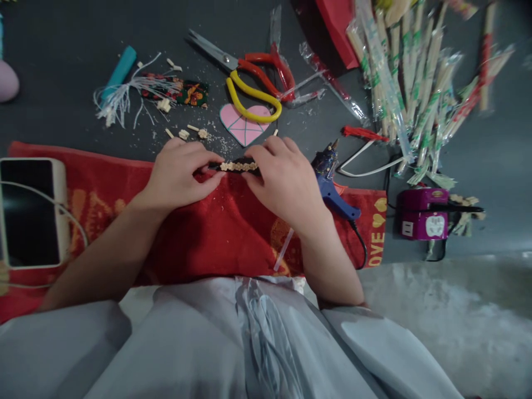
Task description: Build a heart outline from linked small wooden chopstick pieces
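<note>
Between my two hands is a narrow dark strip with a row of small cream, flower-like pieces (238, 166) along its middle. My left hand (180, 173) pinches its left end between thumb and fingers. Its right end is pinched in my right hand (285, 180), whose fingers hide that part. Both hands are over a red cloth (199, 238) with gold print. Just beyond them lie a pink paper heart (245, 132) with dark lines and scissors (249, 72) with red and yellow handles. A blue glue gun (338, 199) rests right of my right hand.
Wrapped chopsticks (424, 83) fill the back right, and a purple box (424, 213) with a black cable sits nearer. A phone-like device (31, 213) lies at the left with a white cable. White threads (124, 97), a teal stick (120, 69) and crumbs lie at back left.
</note>
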A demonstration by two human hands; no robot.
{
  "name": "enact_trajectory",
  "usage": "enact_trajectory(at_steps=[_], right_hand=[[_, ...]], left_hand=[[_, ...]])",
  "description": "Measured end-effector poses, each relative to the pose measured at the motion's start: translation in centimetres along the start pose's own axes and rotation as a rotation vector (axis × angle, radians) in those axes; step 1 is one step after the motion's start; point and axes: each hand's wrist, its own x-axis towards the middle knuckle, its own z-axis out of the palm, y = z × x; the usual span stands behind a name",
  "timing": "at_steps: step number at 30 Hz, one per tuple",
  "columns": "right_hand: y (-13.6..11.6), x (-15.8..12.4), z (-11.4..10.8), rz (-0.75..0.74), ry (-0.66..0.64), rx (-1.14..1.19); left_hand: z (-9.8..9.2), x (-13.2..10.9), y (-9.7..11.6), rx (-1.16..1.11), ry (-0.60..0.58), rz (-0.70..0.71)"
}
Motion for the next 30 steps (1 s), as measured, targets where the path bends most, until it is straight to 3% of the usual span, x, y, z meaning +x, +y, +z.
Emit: enact_trajectory(at_steps=[10,21,26,30], right_hand=[[-0.9,0.9,2.0,-0.123,0.041,-0.079],[-1.1,0.8,1.7,-0.139,0.065,-0.135],[-0.8,0.4,1.1,-0.131,0.122,-0.066],[-0.2,-0.1,0.0,-0.107,0.166,0.011]], left_hand=[[-0.4,-0.1,0.6,0.062,-0.026,-0.057],[-0.4,-0.4,1.1,0.041,0.128,-0.089],[-0.1,-0.4,0.9,-0.070,0.272,-0.100],[0.3,-0.3,0.5,-0.112,0.304,-0.121]])
